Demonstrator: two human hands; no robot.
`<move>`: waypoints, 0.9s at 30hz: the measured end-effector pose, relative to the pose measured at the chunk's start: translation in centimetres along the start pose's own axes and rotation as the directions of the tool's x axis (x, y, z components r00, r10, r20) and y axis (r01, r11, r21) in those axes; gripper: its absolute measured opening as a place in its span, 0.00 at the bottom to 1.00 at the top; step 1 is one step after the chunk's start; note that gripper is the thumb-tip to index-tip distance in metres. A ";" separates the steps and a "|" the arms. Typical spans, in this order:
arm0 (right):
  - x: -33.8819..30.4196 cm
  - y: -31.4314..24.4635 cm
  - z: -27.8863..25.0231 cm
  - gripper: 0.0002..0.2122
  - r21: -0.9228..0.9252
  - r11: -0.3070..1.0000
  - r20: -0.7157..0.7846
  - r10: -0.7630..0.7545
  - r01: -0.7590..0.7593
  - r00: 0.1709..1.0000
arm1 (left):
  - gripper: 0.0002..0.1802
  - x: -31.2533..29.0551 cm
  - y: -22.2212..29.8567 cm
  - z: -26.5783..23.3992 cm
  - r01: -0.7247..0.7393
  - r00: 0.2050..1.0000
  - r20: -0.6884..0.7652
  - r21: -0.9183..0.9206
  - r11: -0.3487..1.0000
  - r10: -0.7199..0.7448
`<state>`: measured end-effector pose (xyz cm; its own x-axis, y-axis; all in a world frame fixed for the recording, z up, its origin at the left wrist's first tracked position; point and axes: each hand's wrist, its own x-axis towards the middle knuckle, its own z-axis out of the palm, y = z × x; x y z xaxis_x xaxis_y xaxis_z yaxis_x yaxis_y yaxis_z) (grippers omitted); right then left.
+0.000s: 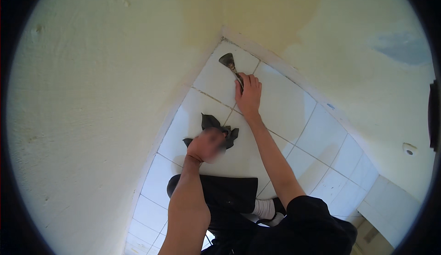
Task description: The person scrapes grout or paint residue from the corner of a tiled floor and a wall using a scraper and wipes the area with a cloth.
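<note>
My right hand (249,94) is closed round the handle of a putty knife (227,60), low over the white floor tiles near the corner. Its dark, flared blade points toward the corner, away from me. Nearer to me and to the left, my left hand (207,145) grips a crumpled black cloth (211,120), whose loose ends stick out around the fingers. Part of this hand is blurred, so the exact finger positions are hard to see.
Yellowish walls (92,94) meet at the far corner, with a pale skirting strip (275,59) along the floor. A grey-blue patch (402,48) marks the right wall, above a small round white fitting (409,149). My bent, dark-trousered leg (234,190) rests close to the cloth.
</note>
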<state>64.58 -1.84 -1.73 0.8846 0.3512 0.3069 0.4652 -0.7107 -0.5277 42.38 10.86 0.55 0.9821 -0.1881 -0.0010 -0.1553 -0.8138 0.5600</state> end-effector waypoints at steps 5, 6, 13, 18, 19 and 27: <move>0.2 -0.2 -0.4 0.12 0.080 0.997 -0.029 0.000 0.002 1.000 | 0.36 0.4 -0.2 -0.6 -0.002 1.000 -0.020 0.001 1.000 0.002; 0.2 -0.2 -0.3 0.12 0.125 0.992 -0.036 0.005 0.000 0.999 | 0.36 0.3 -0.3 -0.7 -0.007 1.000 -0.015 -0.001 1.000 0.007; 3.8 -2.3 -2.2 0.14 0.230 0.913 0.199 0.295 -0.337 0.935 | 0.35 -0.2 -0.5 -0.6 -0.017 1.000 -0.026 -0.031 0.999 0.016; 8.3 -2.8 -2.4 0.14 -0.022 0.986 0.271 0.166 -0.166 0.948 | 0.34 0.1 -0.4 -0.5 -0.025 0.999 -0.042 -0.031 0.999 0.024; 9.0 -2.5 -1.8 0.14 -0.020 0.986 0.274 0.167 -0.168 0.947 | 0.34 0.1 -0.3 -0.5 -0.022 0.999 -0.040 -0.031 0.999 0.021; 11.6 -1.8 -1.8 0.09 -0.045 0.998 0.299 0.053 -0.042 0.953 | 0.36 0.6 -0.1 -0.3 -0.021 1.000 -0.013 -0.029 0.999 0.020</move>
<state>74.00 2.43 4.16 0.8774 0.4790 0.0273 0.4259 -0.7514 -0.5040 42.99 11.00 0.80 0.9800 -0.1978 0.0209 -0.1726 -0.7936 0.5835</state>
